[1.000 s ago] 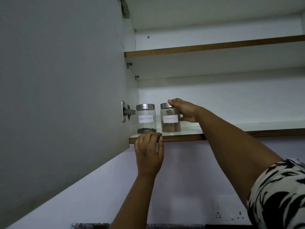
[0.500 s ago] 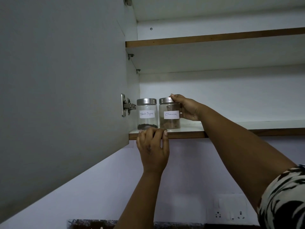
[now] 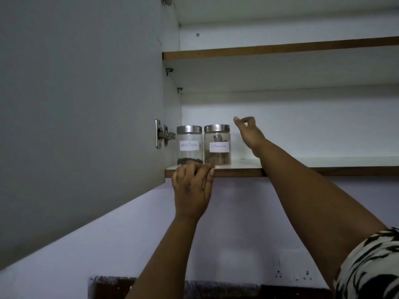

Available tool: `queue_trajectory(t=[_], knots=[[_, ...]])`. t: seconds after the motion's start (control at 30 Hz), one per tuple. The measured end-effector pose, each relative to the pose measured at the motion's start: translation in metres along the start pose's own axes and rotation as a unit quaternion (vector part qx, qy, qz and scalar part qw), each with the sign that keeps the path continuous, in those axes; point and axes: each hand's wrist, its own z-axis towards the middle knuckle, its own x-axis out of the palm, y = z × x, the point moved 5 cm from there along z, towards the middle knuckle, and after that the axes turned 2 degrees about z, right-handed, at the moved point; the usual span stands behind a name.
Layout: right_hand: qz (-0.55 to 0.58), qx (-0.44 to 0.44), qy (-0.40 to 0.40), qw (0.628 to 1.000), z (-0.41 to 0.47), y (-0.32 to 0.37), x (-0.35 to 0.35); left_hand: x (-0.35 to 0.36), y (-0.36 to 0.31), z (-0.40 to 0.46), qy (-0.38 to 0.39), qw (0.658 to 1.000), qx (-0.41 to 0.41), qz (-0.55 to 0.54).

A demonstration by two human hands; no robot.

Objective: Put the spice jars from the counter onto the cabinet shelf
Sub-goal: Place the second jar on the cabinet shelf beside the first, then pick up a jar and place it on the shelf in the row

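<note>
Two glass spice jars with steel lids stand side by side at the left end of the lower cabinet shelf [image 3: 323,164]. The black pepper jar [image 3: 189,145] is on the left, the cinnamon jar [image 3: 217,145] on the right. My right hand [image 3: 248,131] hovers just right of the cinnamon jar, a small gap from it, fingers loosely curled and holding nothing. My left hand [image 3: 192,186] grips the shelf's front edge below the pepper jar, fingers hooked over the edge.
The open grey cabinet door [image 3: 79,115] stands at the left with its hinge [image 3: 164,134] beside the jars. An upper shelf [image 3: 280,50] runs above. The lower shelf stretches right of my arm. A wall socket [image 3: 293,276] and dark counter strip [image 3: 194,288] lie below.
My right hand has let go of the cinnamon jar and drawn back to the right. The jar stays standing next to the pepper jar. My left hand keeps its hold on the shelf edge.
</note>
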Motion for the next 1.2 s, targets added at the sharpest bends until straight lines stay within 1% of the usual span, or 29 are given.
queue_trajectory(t=[0.07, 0.1, 0.2, 0.27, 0.33, 0.4, 0.47, 0.57, 0.67, 0.73, 0.8, 0.83, 0.9, 0.93, 0.97, 1.0, 1.03, 1.07, 1.1, 1.13, 1.2], knots=[[-0.033, -0.046, -0.068, 0.996, -0.012, 0.006, -0.014, -0.005, -0.002, 0.002, 0.020, 1.000, 0.007, 0.009], [-0.050, -0.065, -0.080, 0.993, -0.020, 0.008, -0.018, -0.007, -0.003, 0.002, 0.035, 0.999, 0.006, 0.011], [-0.077, -0.132, -0.084, 0.985, -0.055, 0.012, -0.026, -0.013, -0.004, -0.001, 0.077, 0.997, -0.001, 0.005], [-0.067, -0.197, -0.135, 0.969, -0.087, 0.016, -0.037, -0.019, -0.007, -0.005, 0.106, 0.994, 0.004, 0.019], [-0.052, -0.252, -0.193, 0.947, -0.121, 0.014, -0.045, -0.029, -0.015, -0.012, 0.110, 0.993, 0.008, 0.037], [-0.040, -0.269, -0.214, 0.938, -0.154, -0.001, -0.045, -0.039, -0.023, -0.021, 0.095, 0.995, -0.008, 0.012], [-0.037, -0.268, -0.219, 0.938, -0.184, -0.027, -0.042, -0.044, -0.027, -0.040, 0.100, 0.995, -0.024, -0.012], [-0.085, -0.230, -0.239, 0.940, -0.228, -0.088, -0.034, -0.038, -0.026, -0.097, 0.160, 0.986, -0.045, -0.023], [-0.100, -0.136, -0.176, 0.970, -0.272, -0.163, -0.010, -0.035, -0.025, -0.180, 0.245, 0.956, -0.138, -0.086], [-0.115, -0.092, -0.134, 0.980, -0.308, -0.207, 0.009, -0.038, -0.027, -0.238, 0.305, 0.921, -0.208, -0.124], [-0.131, -0.046, -0.073, 0.988, -0.344, -0.246, 0.029, -0.046, -0.030, -0.292, 0.367, 0.882, -0.265, -0.132], [-0.143, -0.018, -0.043, 0.989, -0.361, -0.263, 0.039, -0.050, -0.032, -0.315, 0.395, 0.865, -0.281, -0.127], [-0.170, 0.027, 0.002, 0.985, -0.393, -0.295, 0.055, -0.059, -0.035, -0.353, 0.439, 0.844, -0.289, -0.106], [-0.193, 0.047, 0.025, 0.980, -0.406, -0.311, 0.062, -0.063, -0.035, -0.367, 0.456, 0.836, -0.290, -0.093], [-0.224, 0.085, 0.057, 0.969, -0.420, -0.328, 0.069, -0.066, -0.034, -0.380, 0.471, 0.829, -0.290, -0.084], [-0.249, 0.151, 0.101, 0.951, -0.435, -0.345, 0.076, -0.070, -0.034, -0.392, 0.486, 0.821, -0.289, -0.079], [-0.266, 0.225, 0.150, 0.925, -0.452, -0.360, 0.084, -0.074, -0.033, -0.402, 0.502, 0.813, -0.285, -0.073], [-0.280, 0.272, 0.192, 0.900, -0.469, -0.373, 0.092, -0.077, -0.032, -0.411, 0.518, 0.806, -0.279, -0.067], [-0.297, 0.276, 0.218, 0.888, -0.482, -0.380, 0.098, -0.080, -0.031, -0.419, 0.528, 0.800, -0.276, -0.061], [-0.318, 0.259, 0.227, 0.883, -0.491, -0.383, 0.104, -0.083, -0.030, -0.426, 0.536, 0.793, -0.283, -0.059], [-0.344, 0.237, 0.225, 0.880, -0.497, -0.388, 0.111, -0.088, -0.027, -0.434, 0.536, 0.785, -0.304, -0.069]])
